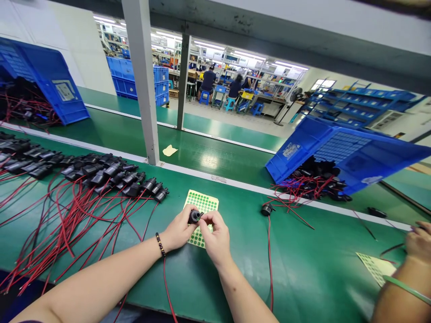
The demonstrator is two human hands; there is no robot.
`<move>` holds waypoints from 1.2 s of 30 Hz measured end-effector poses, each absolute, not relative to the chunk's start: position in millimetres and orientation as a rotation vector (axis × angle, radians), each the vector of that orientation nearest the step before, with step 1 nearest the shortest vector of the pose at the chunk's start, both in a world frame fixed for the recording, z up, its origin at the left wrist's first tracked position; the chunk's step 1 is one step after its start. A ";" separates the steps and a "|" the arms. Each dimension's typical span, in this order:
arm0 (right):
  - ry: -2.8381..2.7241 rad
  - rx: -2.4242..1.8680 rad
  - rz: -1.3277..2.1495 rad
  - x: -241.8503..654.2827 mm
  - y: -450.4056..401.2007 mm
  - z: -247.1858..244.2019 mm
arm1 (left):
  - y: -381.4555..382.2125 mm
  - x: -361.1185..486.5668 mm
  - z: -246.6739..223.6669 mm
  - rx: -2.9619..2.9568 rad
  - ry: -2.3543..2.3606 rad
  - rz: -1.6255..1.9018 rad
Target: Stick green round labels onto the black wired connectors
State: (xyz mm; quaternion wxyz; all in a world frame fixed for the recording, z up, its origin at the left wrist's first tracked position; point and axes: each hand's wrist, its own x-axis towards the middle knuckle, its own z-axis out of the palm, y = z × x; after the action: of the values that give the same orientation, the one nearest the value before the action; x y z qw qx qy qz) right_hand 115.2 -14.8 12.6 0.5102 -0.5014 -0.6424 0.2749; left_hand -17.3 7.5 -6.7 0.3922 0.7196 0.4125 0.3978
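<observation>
Blue plastic forms the tipped crate [50, 67] at far left, by which dark parts and red wires are held. Before it, black wired parts [111, 170] are lined up on the green bench [245, 255], their red leads [63, 229] spread toward the near edge. Further right, a single black part [194, 217] is gripped by the left hand [178, 229], above a sheet of green dot stickers [204, 199]. Its side is met by the bent thumb and forefinger of the right hand [217, 231]; whether anything is pinched there cannot be told. Beyond, a lone round part [267, 210] is seen near a second blue crate [377, 154]. At far right, another sticker sheet [374, 265] is partly covered by a co-worker's arm [404, 287].
</observation>
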 end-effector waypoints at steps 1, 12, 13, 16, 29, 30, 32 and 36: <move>-1.534 -1.191 0.650 116.9 -15.0 12.8 | 8.0 -17.7 -5.8 1.822 1.061 1.007; -2.081 -0.756 0.171 133.4 -31.1 18.7 | 8.7 -26.8 8.3 1.859 1.089 0.828; -2.139 -0.749 0.148 132.2 -30.9 18.7 | 8.8 -28.0 9.6 1.866 1.084 0.817; -2.216 -0.759 0.105 128.9 -28.6 18.5 | 9.7 -30.7 12.0 1.876 1.065 0.799; -2.280 -0.861 0.130 126.2 -24.2 15.0 | 7.6 -30.5 10.8 2.036 1.136 0.777; -2.277 -0.869 0.129 125.9 -24.0 14.3 | 7.0 -30.4 10.4 2.062 1.151 0.769; -2.269 -0.877 0.116 125.2 -23.4 12.9 | 6.2 -30.1 9.5 2.109 1.171 0.749; -2.269 -0.886 0.074 124.2 -21.9 11.3 | 5.8 -29.7 8.4 2.138 1.162 0.743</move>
State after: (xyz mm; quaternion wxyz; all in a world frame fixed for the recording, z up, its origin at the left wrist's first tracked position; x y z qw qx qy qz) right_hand 124.2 -21.9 11.3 0.3452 -0.3413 -0.8738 0.0284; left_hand -29.7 5.8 8.4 0.2942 0.8031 0.4364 0.2793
